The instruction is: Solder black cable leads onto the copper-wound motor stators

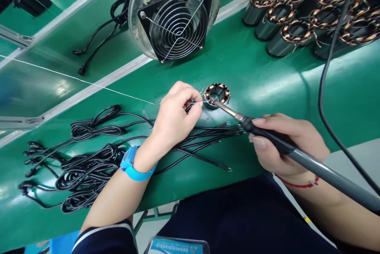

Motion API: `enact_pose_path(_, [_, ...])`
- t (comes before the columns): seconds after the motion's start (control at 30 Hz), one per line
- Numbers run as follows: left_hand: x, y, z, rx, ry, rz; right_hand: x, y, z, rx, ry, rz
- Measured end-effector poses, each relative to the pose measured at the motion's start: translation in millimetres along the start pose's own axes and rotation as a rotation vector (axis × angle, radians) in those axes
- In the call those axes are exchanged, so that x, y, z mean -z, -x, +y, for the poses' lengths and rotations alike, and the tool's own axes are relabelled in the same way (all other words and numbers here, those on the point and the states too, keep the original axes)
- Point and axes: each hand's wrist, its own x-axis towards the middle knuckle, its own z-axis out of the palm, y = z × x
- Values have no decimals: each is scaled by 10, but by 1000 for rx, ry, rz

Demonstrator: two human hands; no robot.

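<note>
My right hand (289, 139) is wrapped round a soldering iron (308, 163). The iron's metal tip meets the near rim of a small motor stator (217, 90) with copper windings, standing upright on the green bench. Just left of the stator, my left hand (181, 113) is closed in a pinch on a thin, silvery solder wire (118, 92), whose end reaches the rim by the iron tip. A short piece of black cable also shows under those fingers; whether they grip it too is hidden. Below my left hand lie black power cords (204, 139) with stripped, coloured wire ends.
Coiled power cords with plugs (89, 167) cover the bench's left side. A round-framed fan with a wire guard (178, 28) stands behind the stator. Several more stators (293, 34) are grouped at the back right. The iron's black lead (323, 84) hangs across the right side.
</note>
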Motion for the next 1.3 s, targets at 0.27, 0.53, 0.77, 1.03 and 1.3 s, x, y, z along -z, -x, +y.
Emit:
enact_pose_path(0.27, [-9,4,5,-29,-36,12,3,-25,-10,1,39,-47])
enact_pose_path(0.53, [-13,1,15,-35,-50,11,20,-37,-12,-6,17,-80])
enact_pose_path(0.77, [-12,-5,16,-26,-55,9,-22,-7,7,7,4,-34])
enact_pose_path(1.03, [-10,-8,8,-27,-44,-1,23,-69,-7,-71,122,-107])
enact_pose_path(1.3, [-7,-9,15,-37,-47,8,47,-379,-28,-263,132,-225])
